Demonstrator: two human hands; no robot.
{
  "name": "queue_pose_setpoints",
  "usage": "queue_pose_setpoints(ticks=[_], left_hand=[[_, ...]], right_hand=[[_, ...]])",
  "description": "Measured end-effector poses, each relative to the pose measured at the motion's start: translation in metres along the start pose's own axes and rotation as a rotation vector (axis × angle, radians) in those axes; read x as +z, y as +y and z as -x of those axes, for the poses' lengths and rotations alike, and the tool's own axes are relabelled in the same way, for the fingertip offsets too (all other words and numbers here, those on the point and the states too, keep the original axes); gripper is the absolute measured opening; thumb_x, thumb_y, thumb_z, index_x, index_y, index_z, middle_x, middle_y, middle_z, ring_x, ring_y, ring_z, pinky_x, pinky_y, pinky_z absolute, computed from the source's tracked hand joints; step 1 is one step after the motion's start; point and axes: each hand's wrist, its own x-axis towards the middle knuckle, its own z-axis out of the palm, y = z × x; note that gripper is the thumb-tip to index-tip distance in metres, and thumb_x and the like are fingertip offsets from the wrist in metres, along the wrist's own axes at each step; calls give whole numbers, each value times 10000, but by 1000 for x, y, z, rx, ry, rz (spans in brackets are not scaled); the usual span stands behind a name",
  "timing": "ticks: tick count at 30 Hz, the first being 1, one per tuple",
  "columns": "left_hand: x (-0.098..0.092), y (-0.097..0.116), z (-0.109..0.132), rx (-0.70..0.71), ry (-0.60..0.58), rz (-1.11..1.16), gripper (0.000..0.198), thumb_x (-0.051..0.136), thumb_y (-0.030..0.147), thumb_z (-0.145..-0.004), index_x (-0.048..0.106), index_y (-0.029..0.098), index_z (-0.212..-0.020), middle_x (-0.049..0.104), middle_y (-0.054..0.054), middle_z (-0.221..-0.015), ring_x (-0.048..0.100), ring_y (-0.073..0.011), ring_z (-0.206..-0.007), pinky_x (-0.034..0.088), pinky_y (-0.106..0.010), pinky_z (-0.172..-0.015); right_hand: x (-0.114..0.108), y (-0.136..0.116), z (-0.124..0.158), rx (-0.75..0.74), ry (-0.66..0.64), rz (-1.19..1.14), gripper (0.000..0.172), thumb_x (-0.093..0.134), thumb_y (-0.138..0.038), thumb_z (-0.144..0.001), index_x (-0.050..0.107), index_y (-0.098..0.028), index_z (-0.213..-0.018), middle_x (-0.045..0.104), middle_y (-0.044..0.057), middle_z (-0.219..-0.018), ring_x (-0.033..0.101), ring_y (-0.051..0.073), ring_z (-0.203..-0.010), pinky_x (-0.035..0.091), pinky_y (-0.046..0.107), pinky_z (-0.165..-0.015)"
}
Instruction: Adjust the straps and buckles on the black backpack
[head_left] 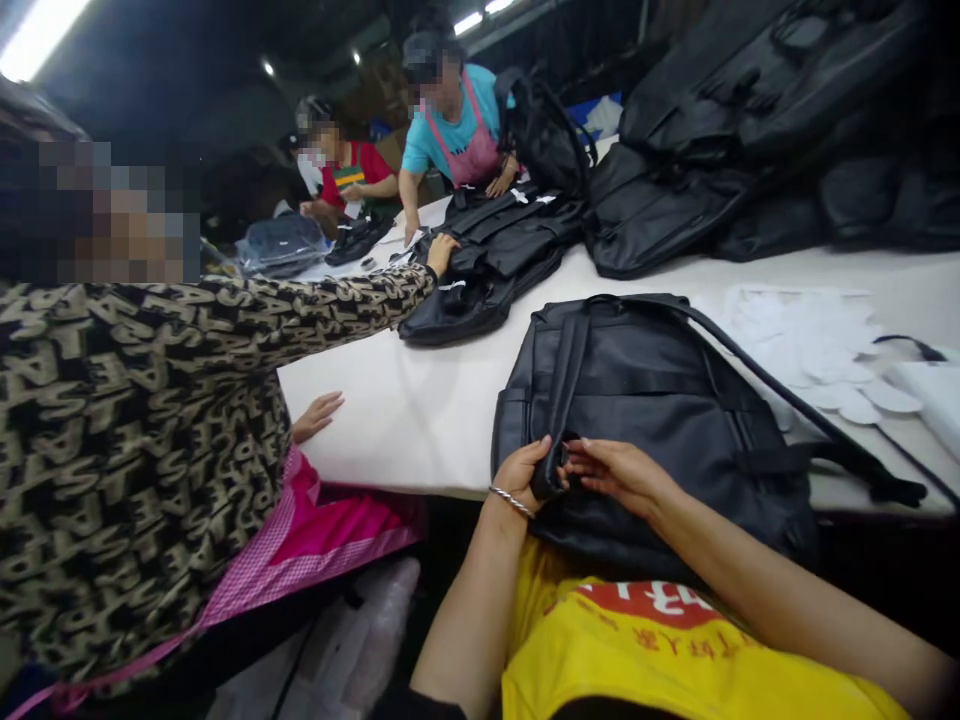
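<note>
A black backpack (637, 400) lies in front of me at the table's near edge, its straps facing up. My left hand (527, 472), with a twisted silver bracelet at the wrist, is closed round the lower end of one shoulder strap (568, 375). From the other side, my right hand (619, 472) pinches at the same strap end with bent fingers. What exactly lies between those fingertips is partly hidden. The other shoulder strap (780, 385) stretches loose over the bag to the right.
White cut pieces (802, 340) lie right of the backpack on the pale table (390, 420). Black bags (750, 130) are heaped at the back right. Close on my left, a person in a patterned top (135, 430) reaches toward more black bags (495, 250). Other people work across the table.
</note>
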Motion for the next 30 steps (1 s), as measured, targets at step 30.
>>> queue_pose_setpoints(ticks=[30], left_hand=[[19,-34,-30,90,351,-381,304,657,331,-567,523,116,-736,566,-14,-467,507,-104,-374,403,-187,-368]], right_hand=[[-263,-148,26,-453,1128,1044,253,474,-265,-700,620,-130,-856,631,61,-881,553,155,-822,388,226,-737]])
